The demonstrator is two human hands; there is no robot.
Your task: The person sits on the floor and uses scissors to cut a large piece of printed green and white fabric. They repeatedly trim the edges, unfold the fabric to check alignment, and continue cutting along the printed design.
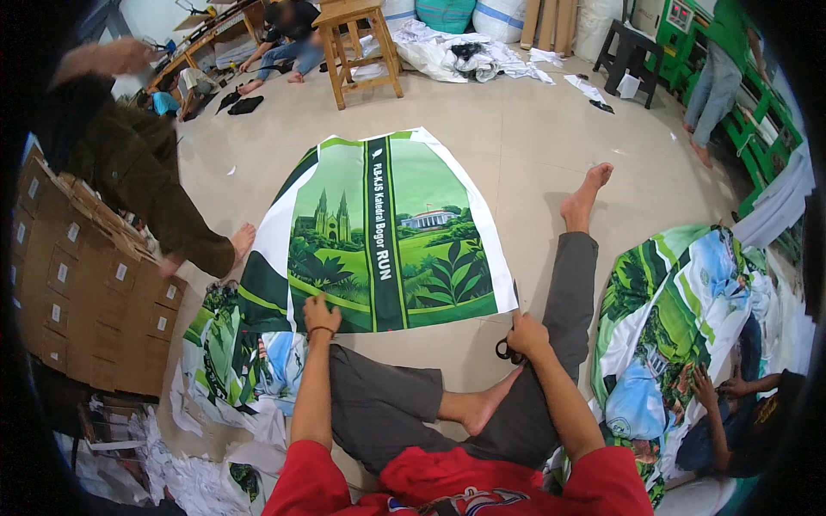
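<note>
A printed fabric panel [335, 258] lies spread on the floor in front of me, green with a landscape picture, a dark lettered stripe down its middle and white margins. My left hand [322, 316] rests on its near left edge, fingers stretched out on the cloth and not closed round it. At the near right corner, my right hand [527, 334] is closed round black-handled scissors [504, 349]. Their blade points away from me along the white margin; whether it touches the cloth I cannot tell. My legs lie on either side of the panel's near end.
Piled printed fabric [658, 327] lies at right, near another person's hands [718, 383]. More printed cloth [232, 353] is heaped by my left arm. Stacked cardboard boxes [95, 284] and a standing person's leg [163, 189] are at left. A wooden stool [353, 43] stands ahead.
</note>
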